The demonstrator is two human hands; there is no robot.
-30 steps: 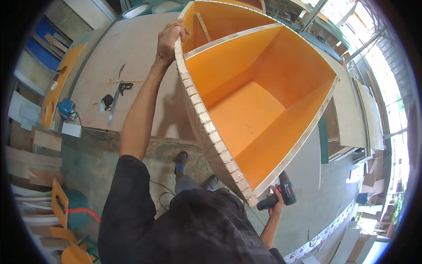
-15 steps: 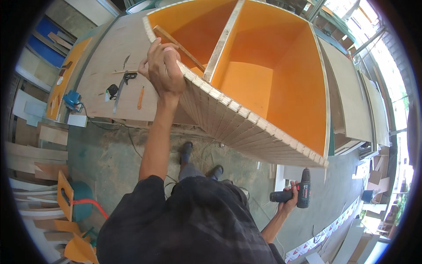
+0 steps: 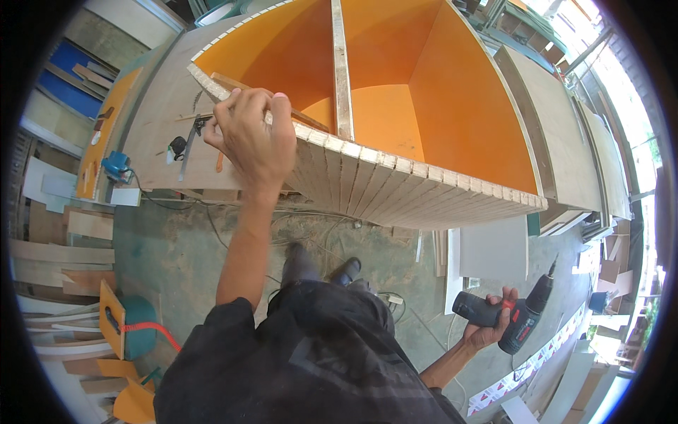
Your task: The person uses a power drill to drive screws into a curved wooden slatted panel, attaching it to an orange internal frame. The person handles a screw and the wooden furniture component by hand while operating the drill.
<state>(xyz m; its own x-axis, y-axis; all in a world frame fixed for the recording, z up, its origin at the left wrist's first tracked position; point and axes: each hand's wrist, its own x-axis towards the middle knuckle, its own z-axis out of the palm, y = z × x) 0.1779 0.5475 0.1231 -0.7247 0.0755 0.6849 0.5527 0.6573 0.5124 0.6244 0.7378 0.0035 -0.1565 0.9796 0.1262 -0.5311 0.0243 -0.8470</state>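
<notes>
Your right hand (image 3: 489,326) hangs low at your right side, its fingers (image 3: 506,297) wrapped fully around the grip of a cordless drill (image 3: 510,319). The drill has a dark body with red trim, and its bit points up and away from you. Beneath you lies a dusty concrete floor (image 3: 183,254) crossed by loose cables; your shoes (image 3: 318,267) stand just short of the cabinet.

Your left hand (image 3: 253,134) is raised in front of you. Its fingers (image 3: 229,106) are curled over the near upper edge of a large cabinet carcass (image 3: 395,106), gripping the rim close to its left corner. The carcass has an orange interior, a curved slatted outer face (image 3: 395,194) and an upright divider (image 3: 340,63) splitting it into two compartments.

Beyond your left hand, a plywood surface (image 3: 162,120) carries small hand tools. A blue power tool (image 3: 115,167) sits at its left edge.
</notes>
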